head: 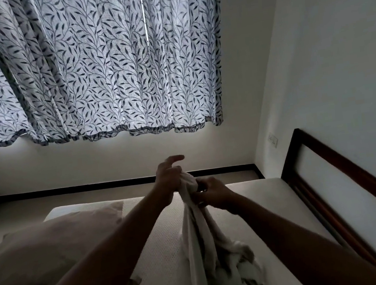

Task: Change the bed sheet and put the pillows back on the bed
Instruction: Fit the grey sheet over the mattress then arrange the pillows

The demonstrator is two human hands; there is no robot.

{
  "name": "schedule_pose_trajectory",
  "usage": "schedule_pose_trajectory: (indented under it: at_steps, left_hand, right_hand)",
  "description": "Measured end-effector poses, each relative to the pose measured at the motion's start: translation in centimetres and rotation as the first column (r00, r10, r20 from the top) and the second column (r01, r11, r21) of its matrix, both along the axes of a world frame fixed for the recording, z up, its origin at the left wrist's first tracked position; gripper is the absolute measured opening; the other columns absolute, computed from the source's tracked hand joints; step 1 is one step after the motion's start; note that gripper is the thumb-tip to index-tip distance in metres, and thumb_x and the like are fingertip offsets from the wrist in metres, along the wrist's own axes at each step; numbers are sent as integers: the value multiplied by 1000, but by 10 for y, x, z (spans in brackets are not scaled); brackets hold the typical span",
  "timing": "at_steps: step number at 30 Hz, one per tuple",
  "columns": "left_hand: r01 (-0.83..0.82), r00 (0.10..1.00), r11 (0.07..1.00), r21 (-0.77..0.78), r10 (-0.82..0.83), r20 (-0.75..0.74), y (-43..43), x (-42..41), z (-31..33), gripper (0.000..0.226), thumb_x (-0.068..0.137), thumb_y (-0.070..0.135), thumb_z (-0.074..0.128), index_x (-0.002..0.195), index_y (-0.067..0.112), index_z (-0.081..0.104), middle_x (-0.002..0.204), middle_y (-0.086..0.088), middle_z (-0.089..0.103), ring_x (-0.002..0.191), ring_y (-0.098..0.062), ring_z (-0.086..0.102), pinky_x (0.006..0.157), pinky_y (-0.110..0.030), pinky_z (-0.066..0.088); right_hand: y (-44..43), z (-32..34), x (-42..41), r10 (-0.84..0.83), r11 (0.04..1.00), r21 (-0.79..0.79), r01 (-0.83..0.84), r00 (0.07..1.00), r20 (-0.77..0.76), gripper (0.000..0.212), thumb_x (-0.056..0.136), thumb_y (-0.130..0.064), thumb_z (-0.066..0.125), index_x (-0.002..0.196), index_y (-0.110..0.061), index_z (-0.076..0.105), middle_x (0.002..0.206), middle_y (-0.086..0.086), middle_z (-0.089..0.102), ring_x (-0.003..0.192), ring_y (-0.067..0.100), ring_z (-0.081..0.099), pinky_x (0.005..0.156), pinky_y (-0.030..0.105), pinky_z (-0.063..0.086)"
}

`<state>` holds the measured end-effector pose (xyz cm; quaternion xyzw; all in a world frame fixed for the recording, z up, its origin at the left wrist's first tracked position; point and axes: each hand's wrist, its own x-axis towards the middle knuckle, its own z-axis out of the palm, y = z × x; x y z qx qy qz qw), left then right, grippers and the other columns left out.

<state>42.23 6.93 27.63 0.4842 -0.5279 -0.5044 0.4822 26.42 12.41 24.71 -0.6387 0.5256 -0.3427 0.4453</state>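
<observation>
Two hands work the bunched sheet (199, 236) above the bare mattress (163, 253) — left hand (170, 178) grips its top, forefinger sticking out; right hand (213, 195) pinches a fold just below, probably hunting an edge to spread. Sheet's tail pools on the mattress — pillow (53, 251) lies at left, out of the way.

Bare left forearm (90, 262) and bare right forearm (303, 242), both slim, uncovered from near edge to wrist. Bare left hand (169, 179), bare right hand (214, 195), in dim shadow, fine detail lost.
</observation>
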Motion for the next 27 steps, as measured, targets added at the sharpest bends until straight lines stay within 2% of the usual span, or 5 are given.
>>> schedule_pose_trajectory:
  at_steps: [6,12,19,25,27]
  left_hand:
    - [35,992,995,91,-23,-125,-2,-8,19,42,87,-10,42,108,7,74,82,-19,62,73,-29,59,61,-36,54]
    - [169,960,981,98,-142,-242,13,-30,30,36,93,-12,39,114,-10,68,96,-27,65,77,-33,67,54,-32,58]
    - [3,943,1000,-25,-12,-333,-2,-5,50,32,95,-7,43,105,-2,73,92,-18,71,75,-27,67,55,-30,58]
    - [-192,922,981,12,185,-341,-28,53,32,34,88,-18,49,116,-9,66,95,-13,68,82,-26,68,76,-38,64]
    - [-214,969,975,51,219,-116,-36,60,14,35,85,-10,56,118,-6,67,98,-16,69,83,-27,67,70,-34,64]
  right_hand:
    - [15,-5,-11,-247,951,-186,246,969,20,46,76,-46,82,107,-16,67,91,0,72,78,16,71,66,43,63]
    - [0,-17,-10,-537,791,-445,420,824,-178,16,87,-15,73,97,-6,65,81,0,65,69,14,64,53,7,41]
    - [12,-89,-73,-679,731,-324,601,593,-433,11,79,-7,55,75,-15,49,79,12,66,81,39,66,64,34,47]
    - [-10,-46,-107,-786,608,-371,702,600,-152,19,75,-16,52,70,1,60,72,20,65,75,39,64,63,38,38]
    - [-24,0,-94,-763,585,-385,714,645,37,17,75,-17,50,61,-8,51,60,6,54,66,27,55,58,35,28]
